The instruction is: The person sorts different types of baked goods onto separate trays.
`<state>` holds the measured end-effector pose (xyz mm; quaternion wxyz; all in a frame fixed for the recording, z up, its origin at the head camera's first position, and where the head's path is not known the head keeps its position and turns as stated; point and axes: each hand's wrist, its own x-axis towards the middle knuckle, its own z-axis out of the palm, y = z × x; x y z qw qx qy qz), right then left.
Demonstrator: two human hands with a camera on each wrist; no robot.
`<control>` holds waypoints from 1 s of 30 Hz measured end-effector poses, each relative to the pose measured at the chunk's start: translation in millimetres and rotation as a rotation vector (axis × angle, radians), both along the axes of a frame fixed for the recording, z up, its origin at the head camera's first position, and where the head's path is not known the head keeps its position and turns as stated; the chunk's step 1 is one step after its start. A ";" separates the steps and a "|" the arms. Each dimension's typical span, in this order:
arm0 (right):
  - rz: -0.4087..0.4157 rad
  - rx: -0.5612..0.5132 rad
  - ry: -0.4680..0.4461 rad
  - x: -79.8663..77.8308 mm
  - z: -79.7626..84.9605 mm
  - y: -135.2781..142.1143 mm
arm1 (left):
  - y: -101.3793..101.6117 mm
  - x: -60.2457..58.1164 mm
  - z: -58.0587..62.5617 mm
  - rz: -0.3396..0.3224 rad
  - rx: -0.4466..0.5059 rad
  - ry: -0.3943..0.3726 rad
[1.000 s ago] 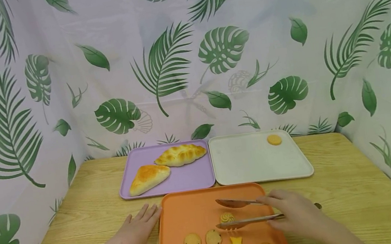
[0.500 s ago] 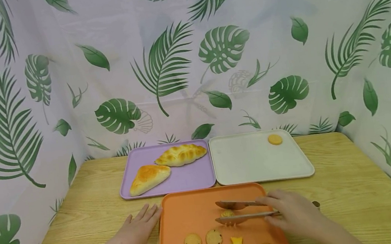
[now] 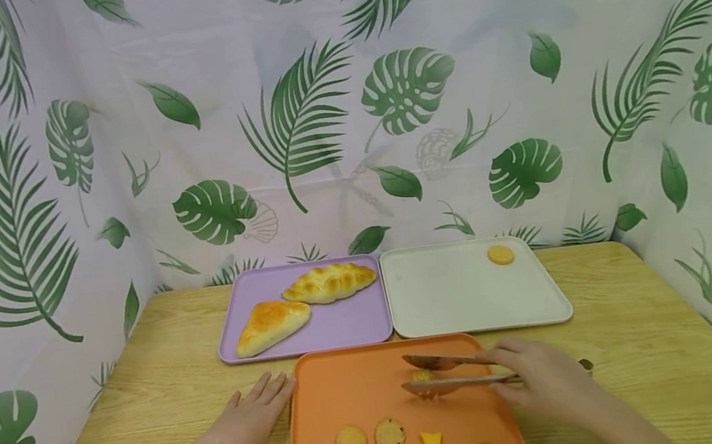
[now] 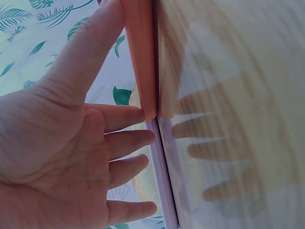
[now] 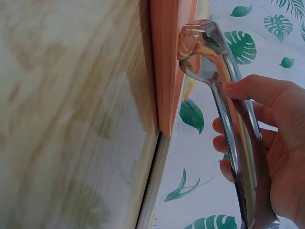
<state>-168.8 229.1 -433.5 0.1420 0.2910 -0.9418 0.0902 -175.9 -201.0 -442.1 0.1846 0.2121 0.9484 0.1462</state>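
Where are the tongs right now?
In the head view, the right hand holds the tongs over the far right part of the orange tray, a small cookie between their tips.

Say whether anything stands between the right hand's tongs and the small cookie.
Nothing visible does: the tongs, held in the right hand, straddle the small cookie over the orange tray; the other cookies lie apart.

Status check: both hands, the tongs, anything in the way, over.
Left hand open at edge of orange tray. Right hand holding tongs. One cookie between their arms, grip unclear. Nothing visibly blocking.
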 end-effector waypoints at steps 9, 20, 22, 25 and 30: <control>-0.104 -0.016 -0.012 -3.5 7.6 12.5 | 0.3 -0.4 1.4 -0.001 0.002 -0.014; -0.201 -0.050 0.068 -15.8 23.9 49.2 | 0.5 0.2 2.0 -0.009 0.003 0.000; -0.232 -0.053 0.046 -17.9 26.9 57.2 | 0.3 0.2 1.8 -0.010 0.003 -0.001; -0.270 -0.052 0.031 -21.9 30.0 69.6 | 0.1 0.4 1.9 -0.009 0.004 -0.001; -0.308 -0.044 0.046 -29.3 30.4 86.7 | 0.3 0.9 1.7 -0.007 0.003 0.002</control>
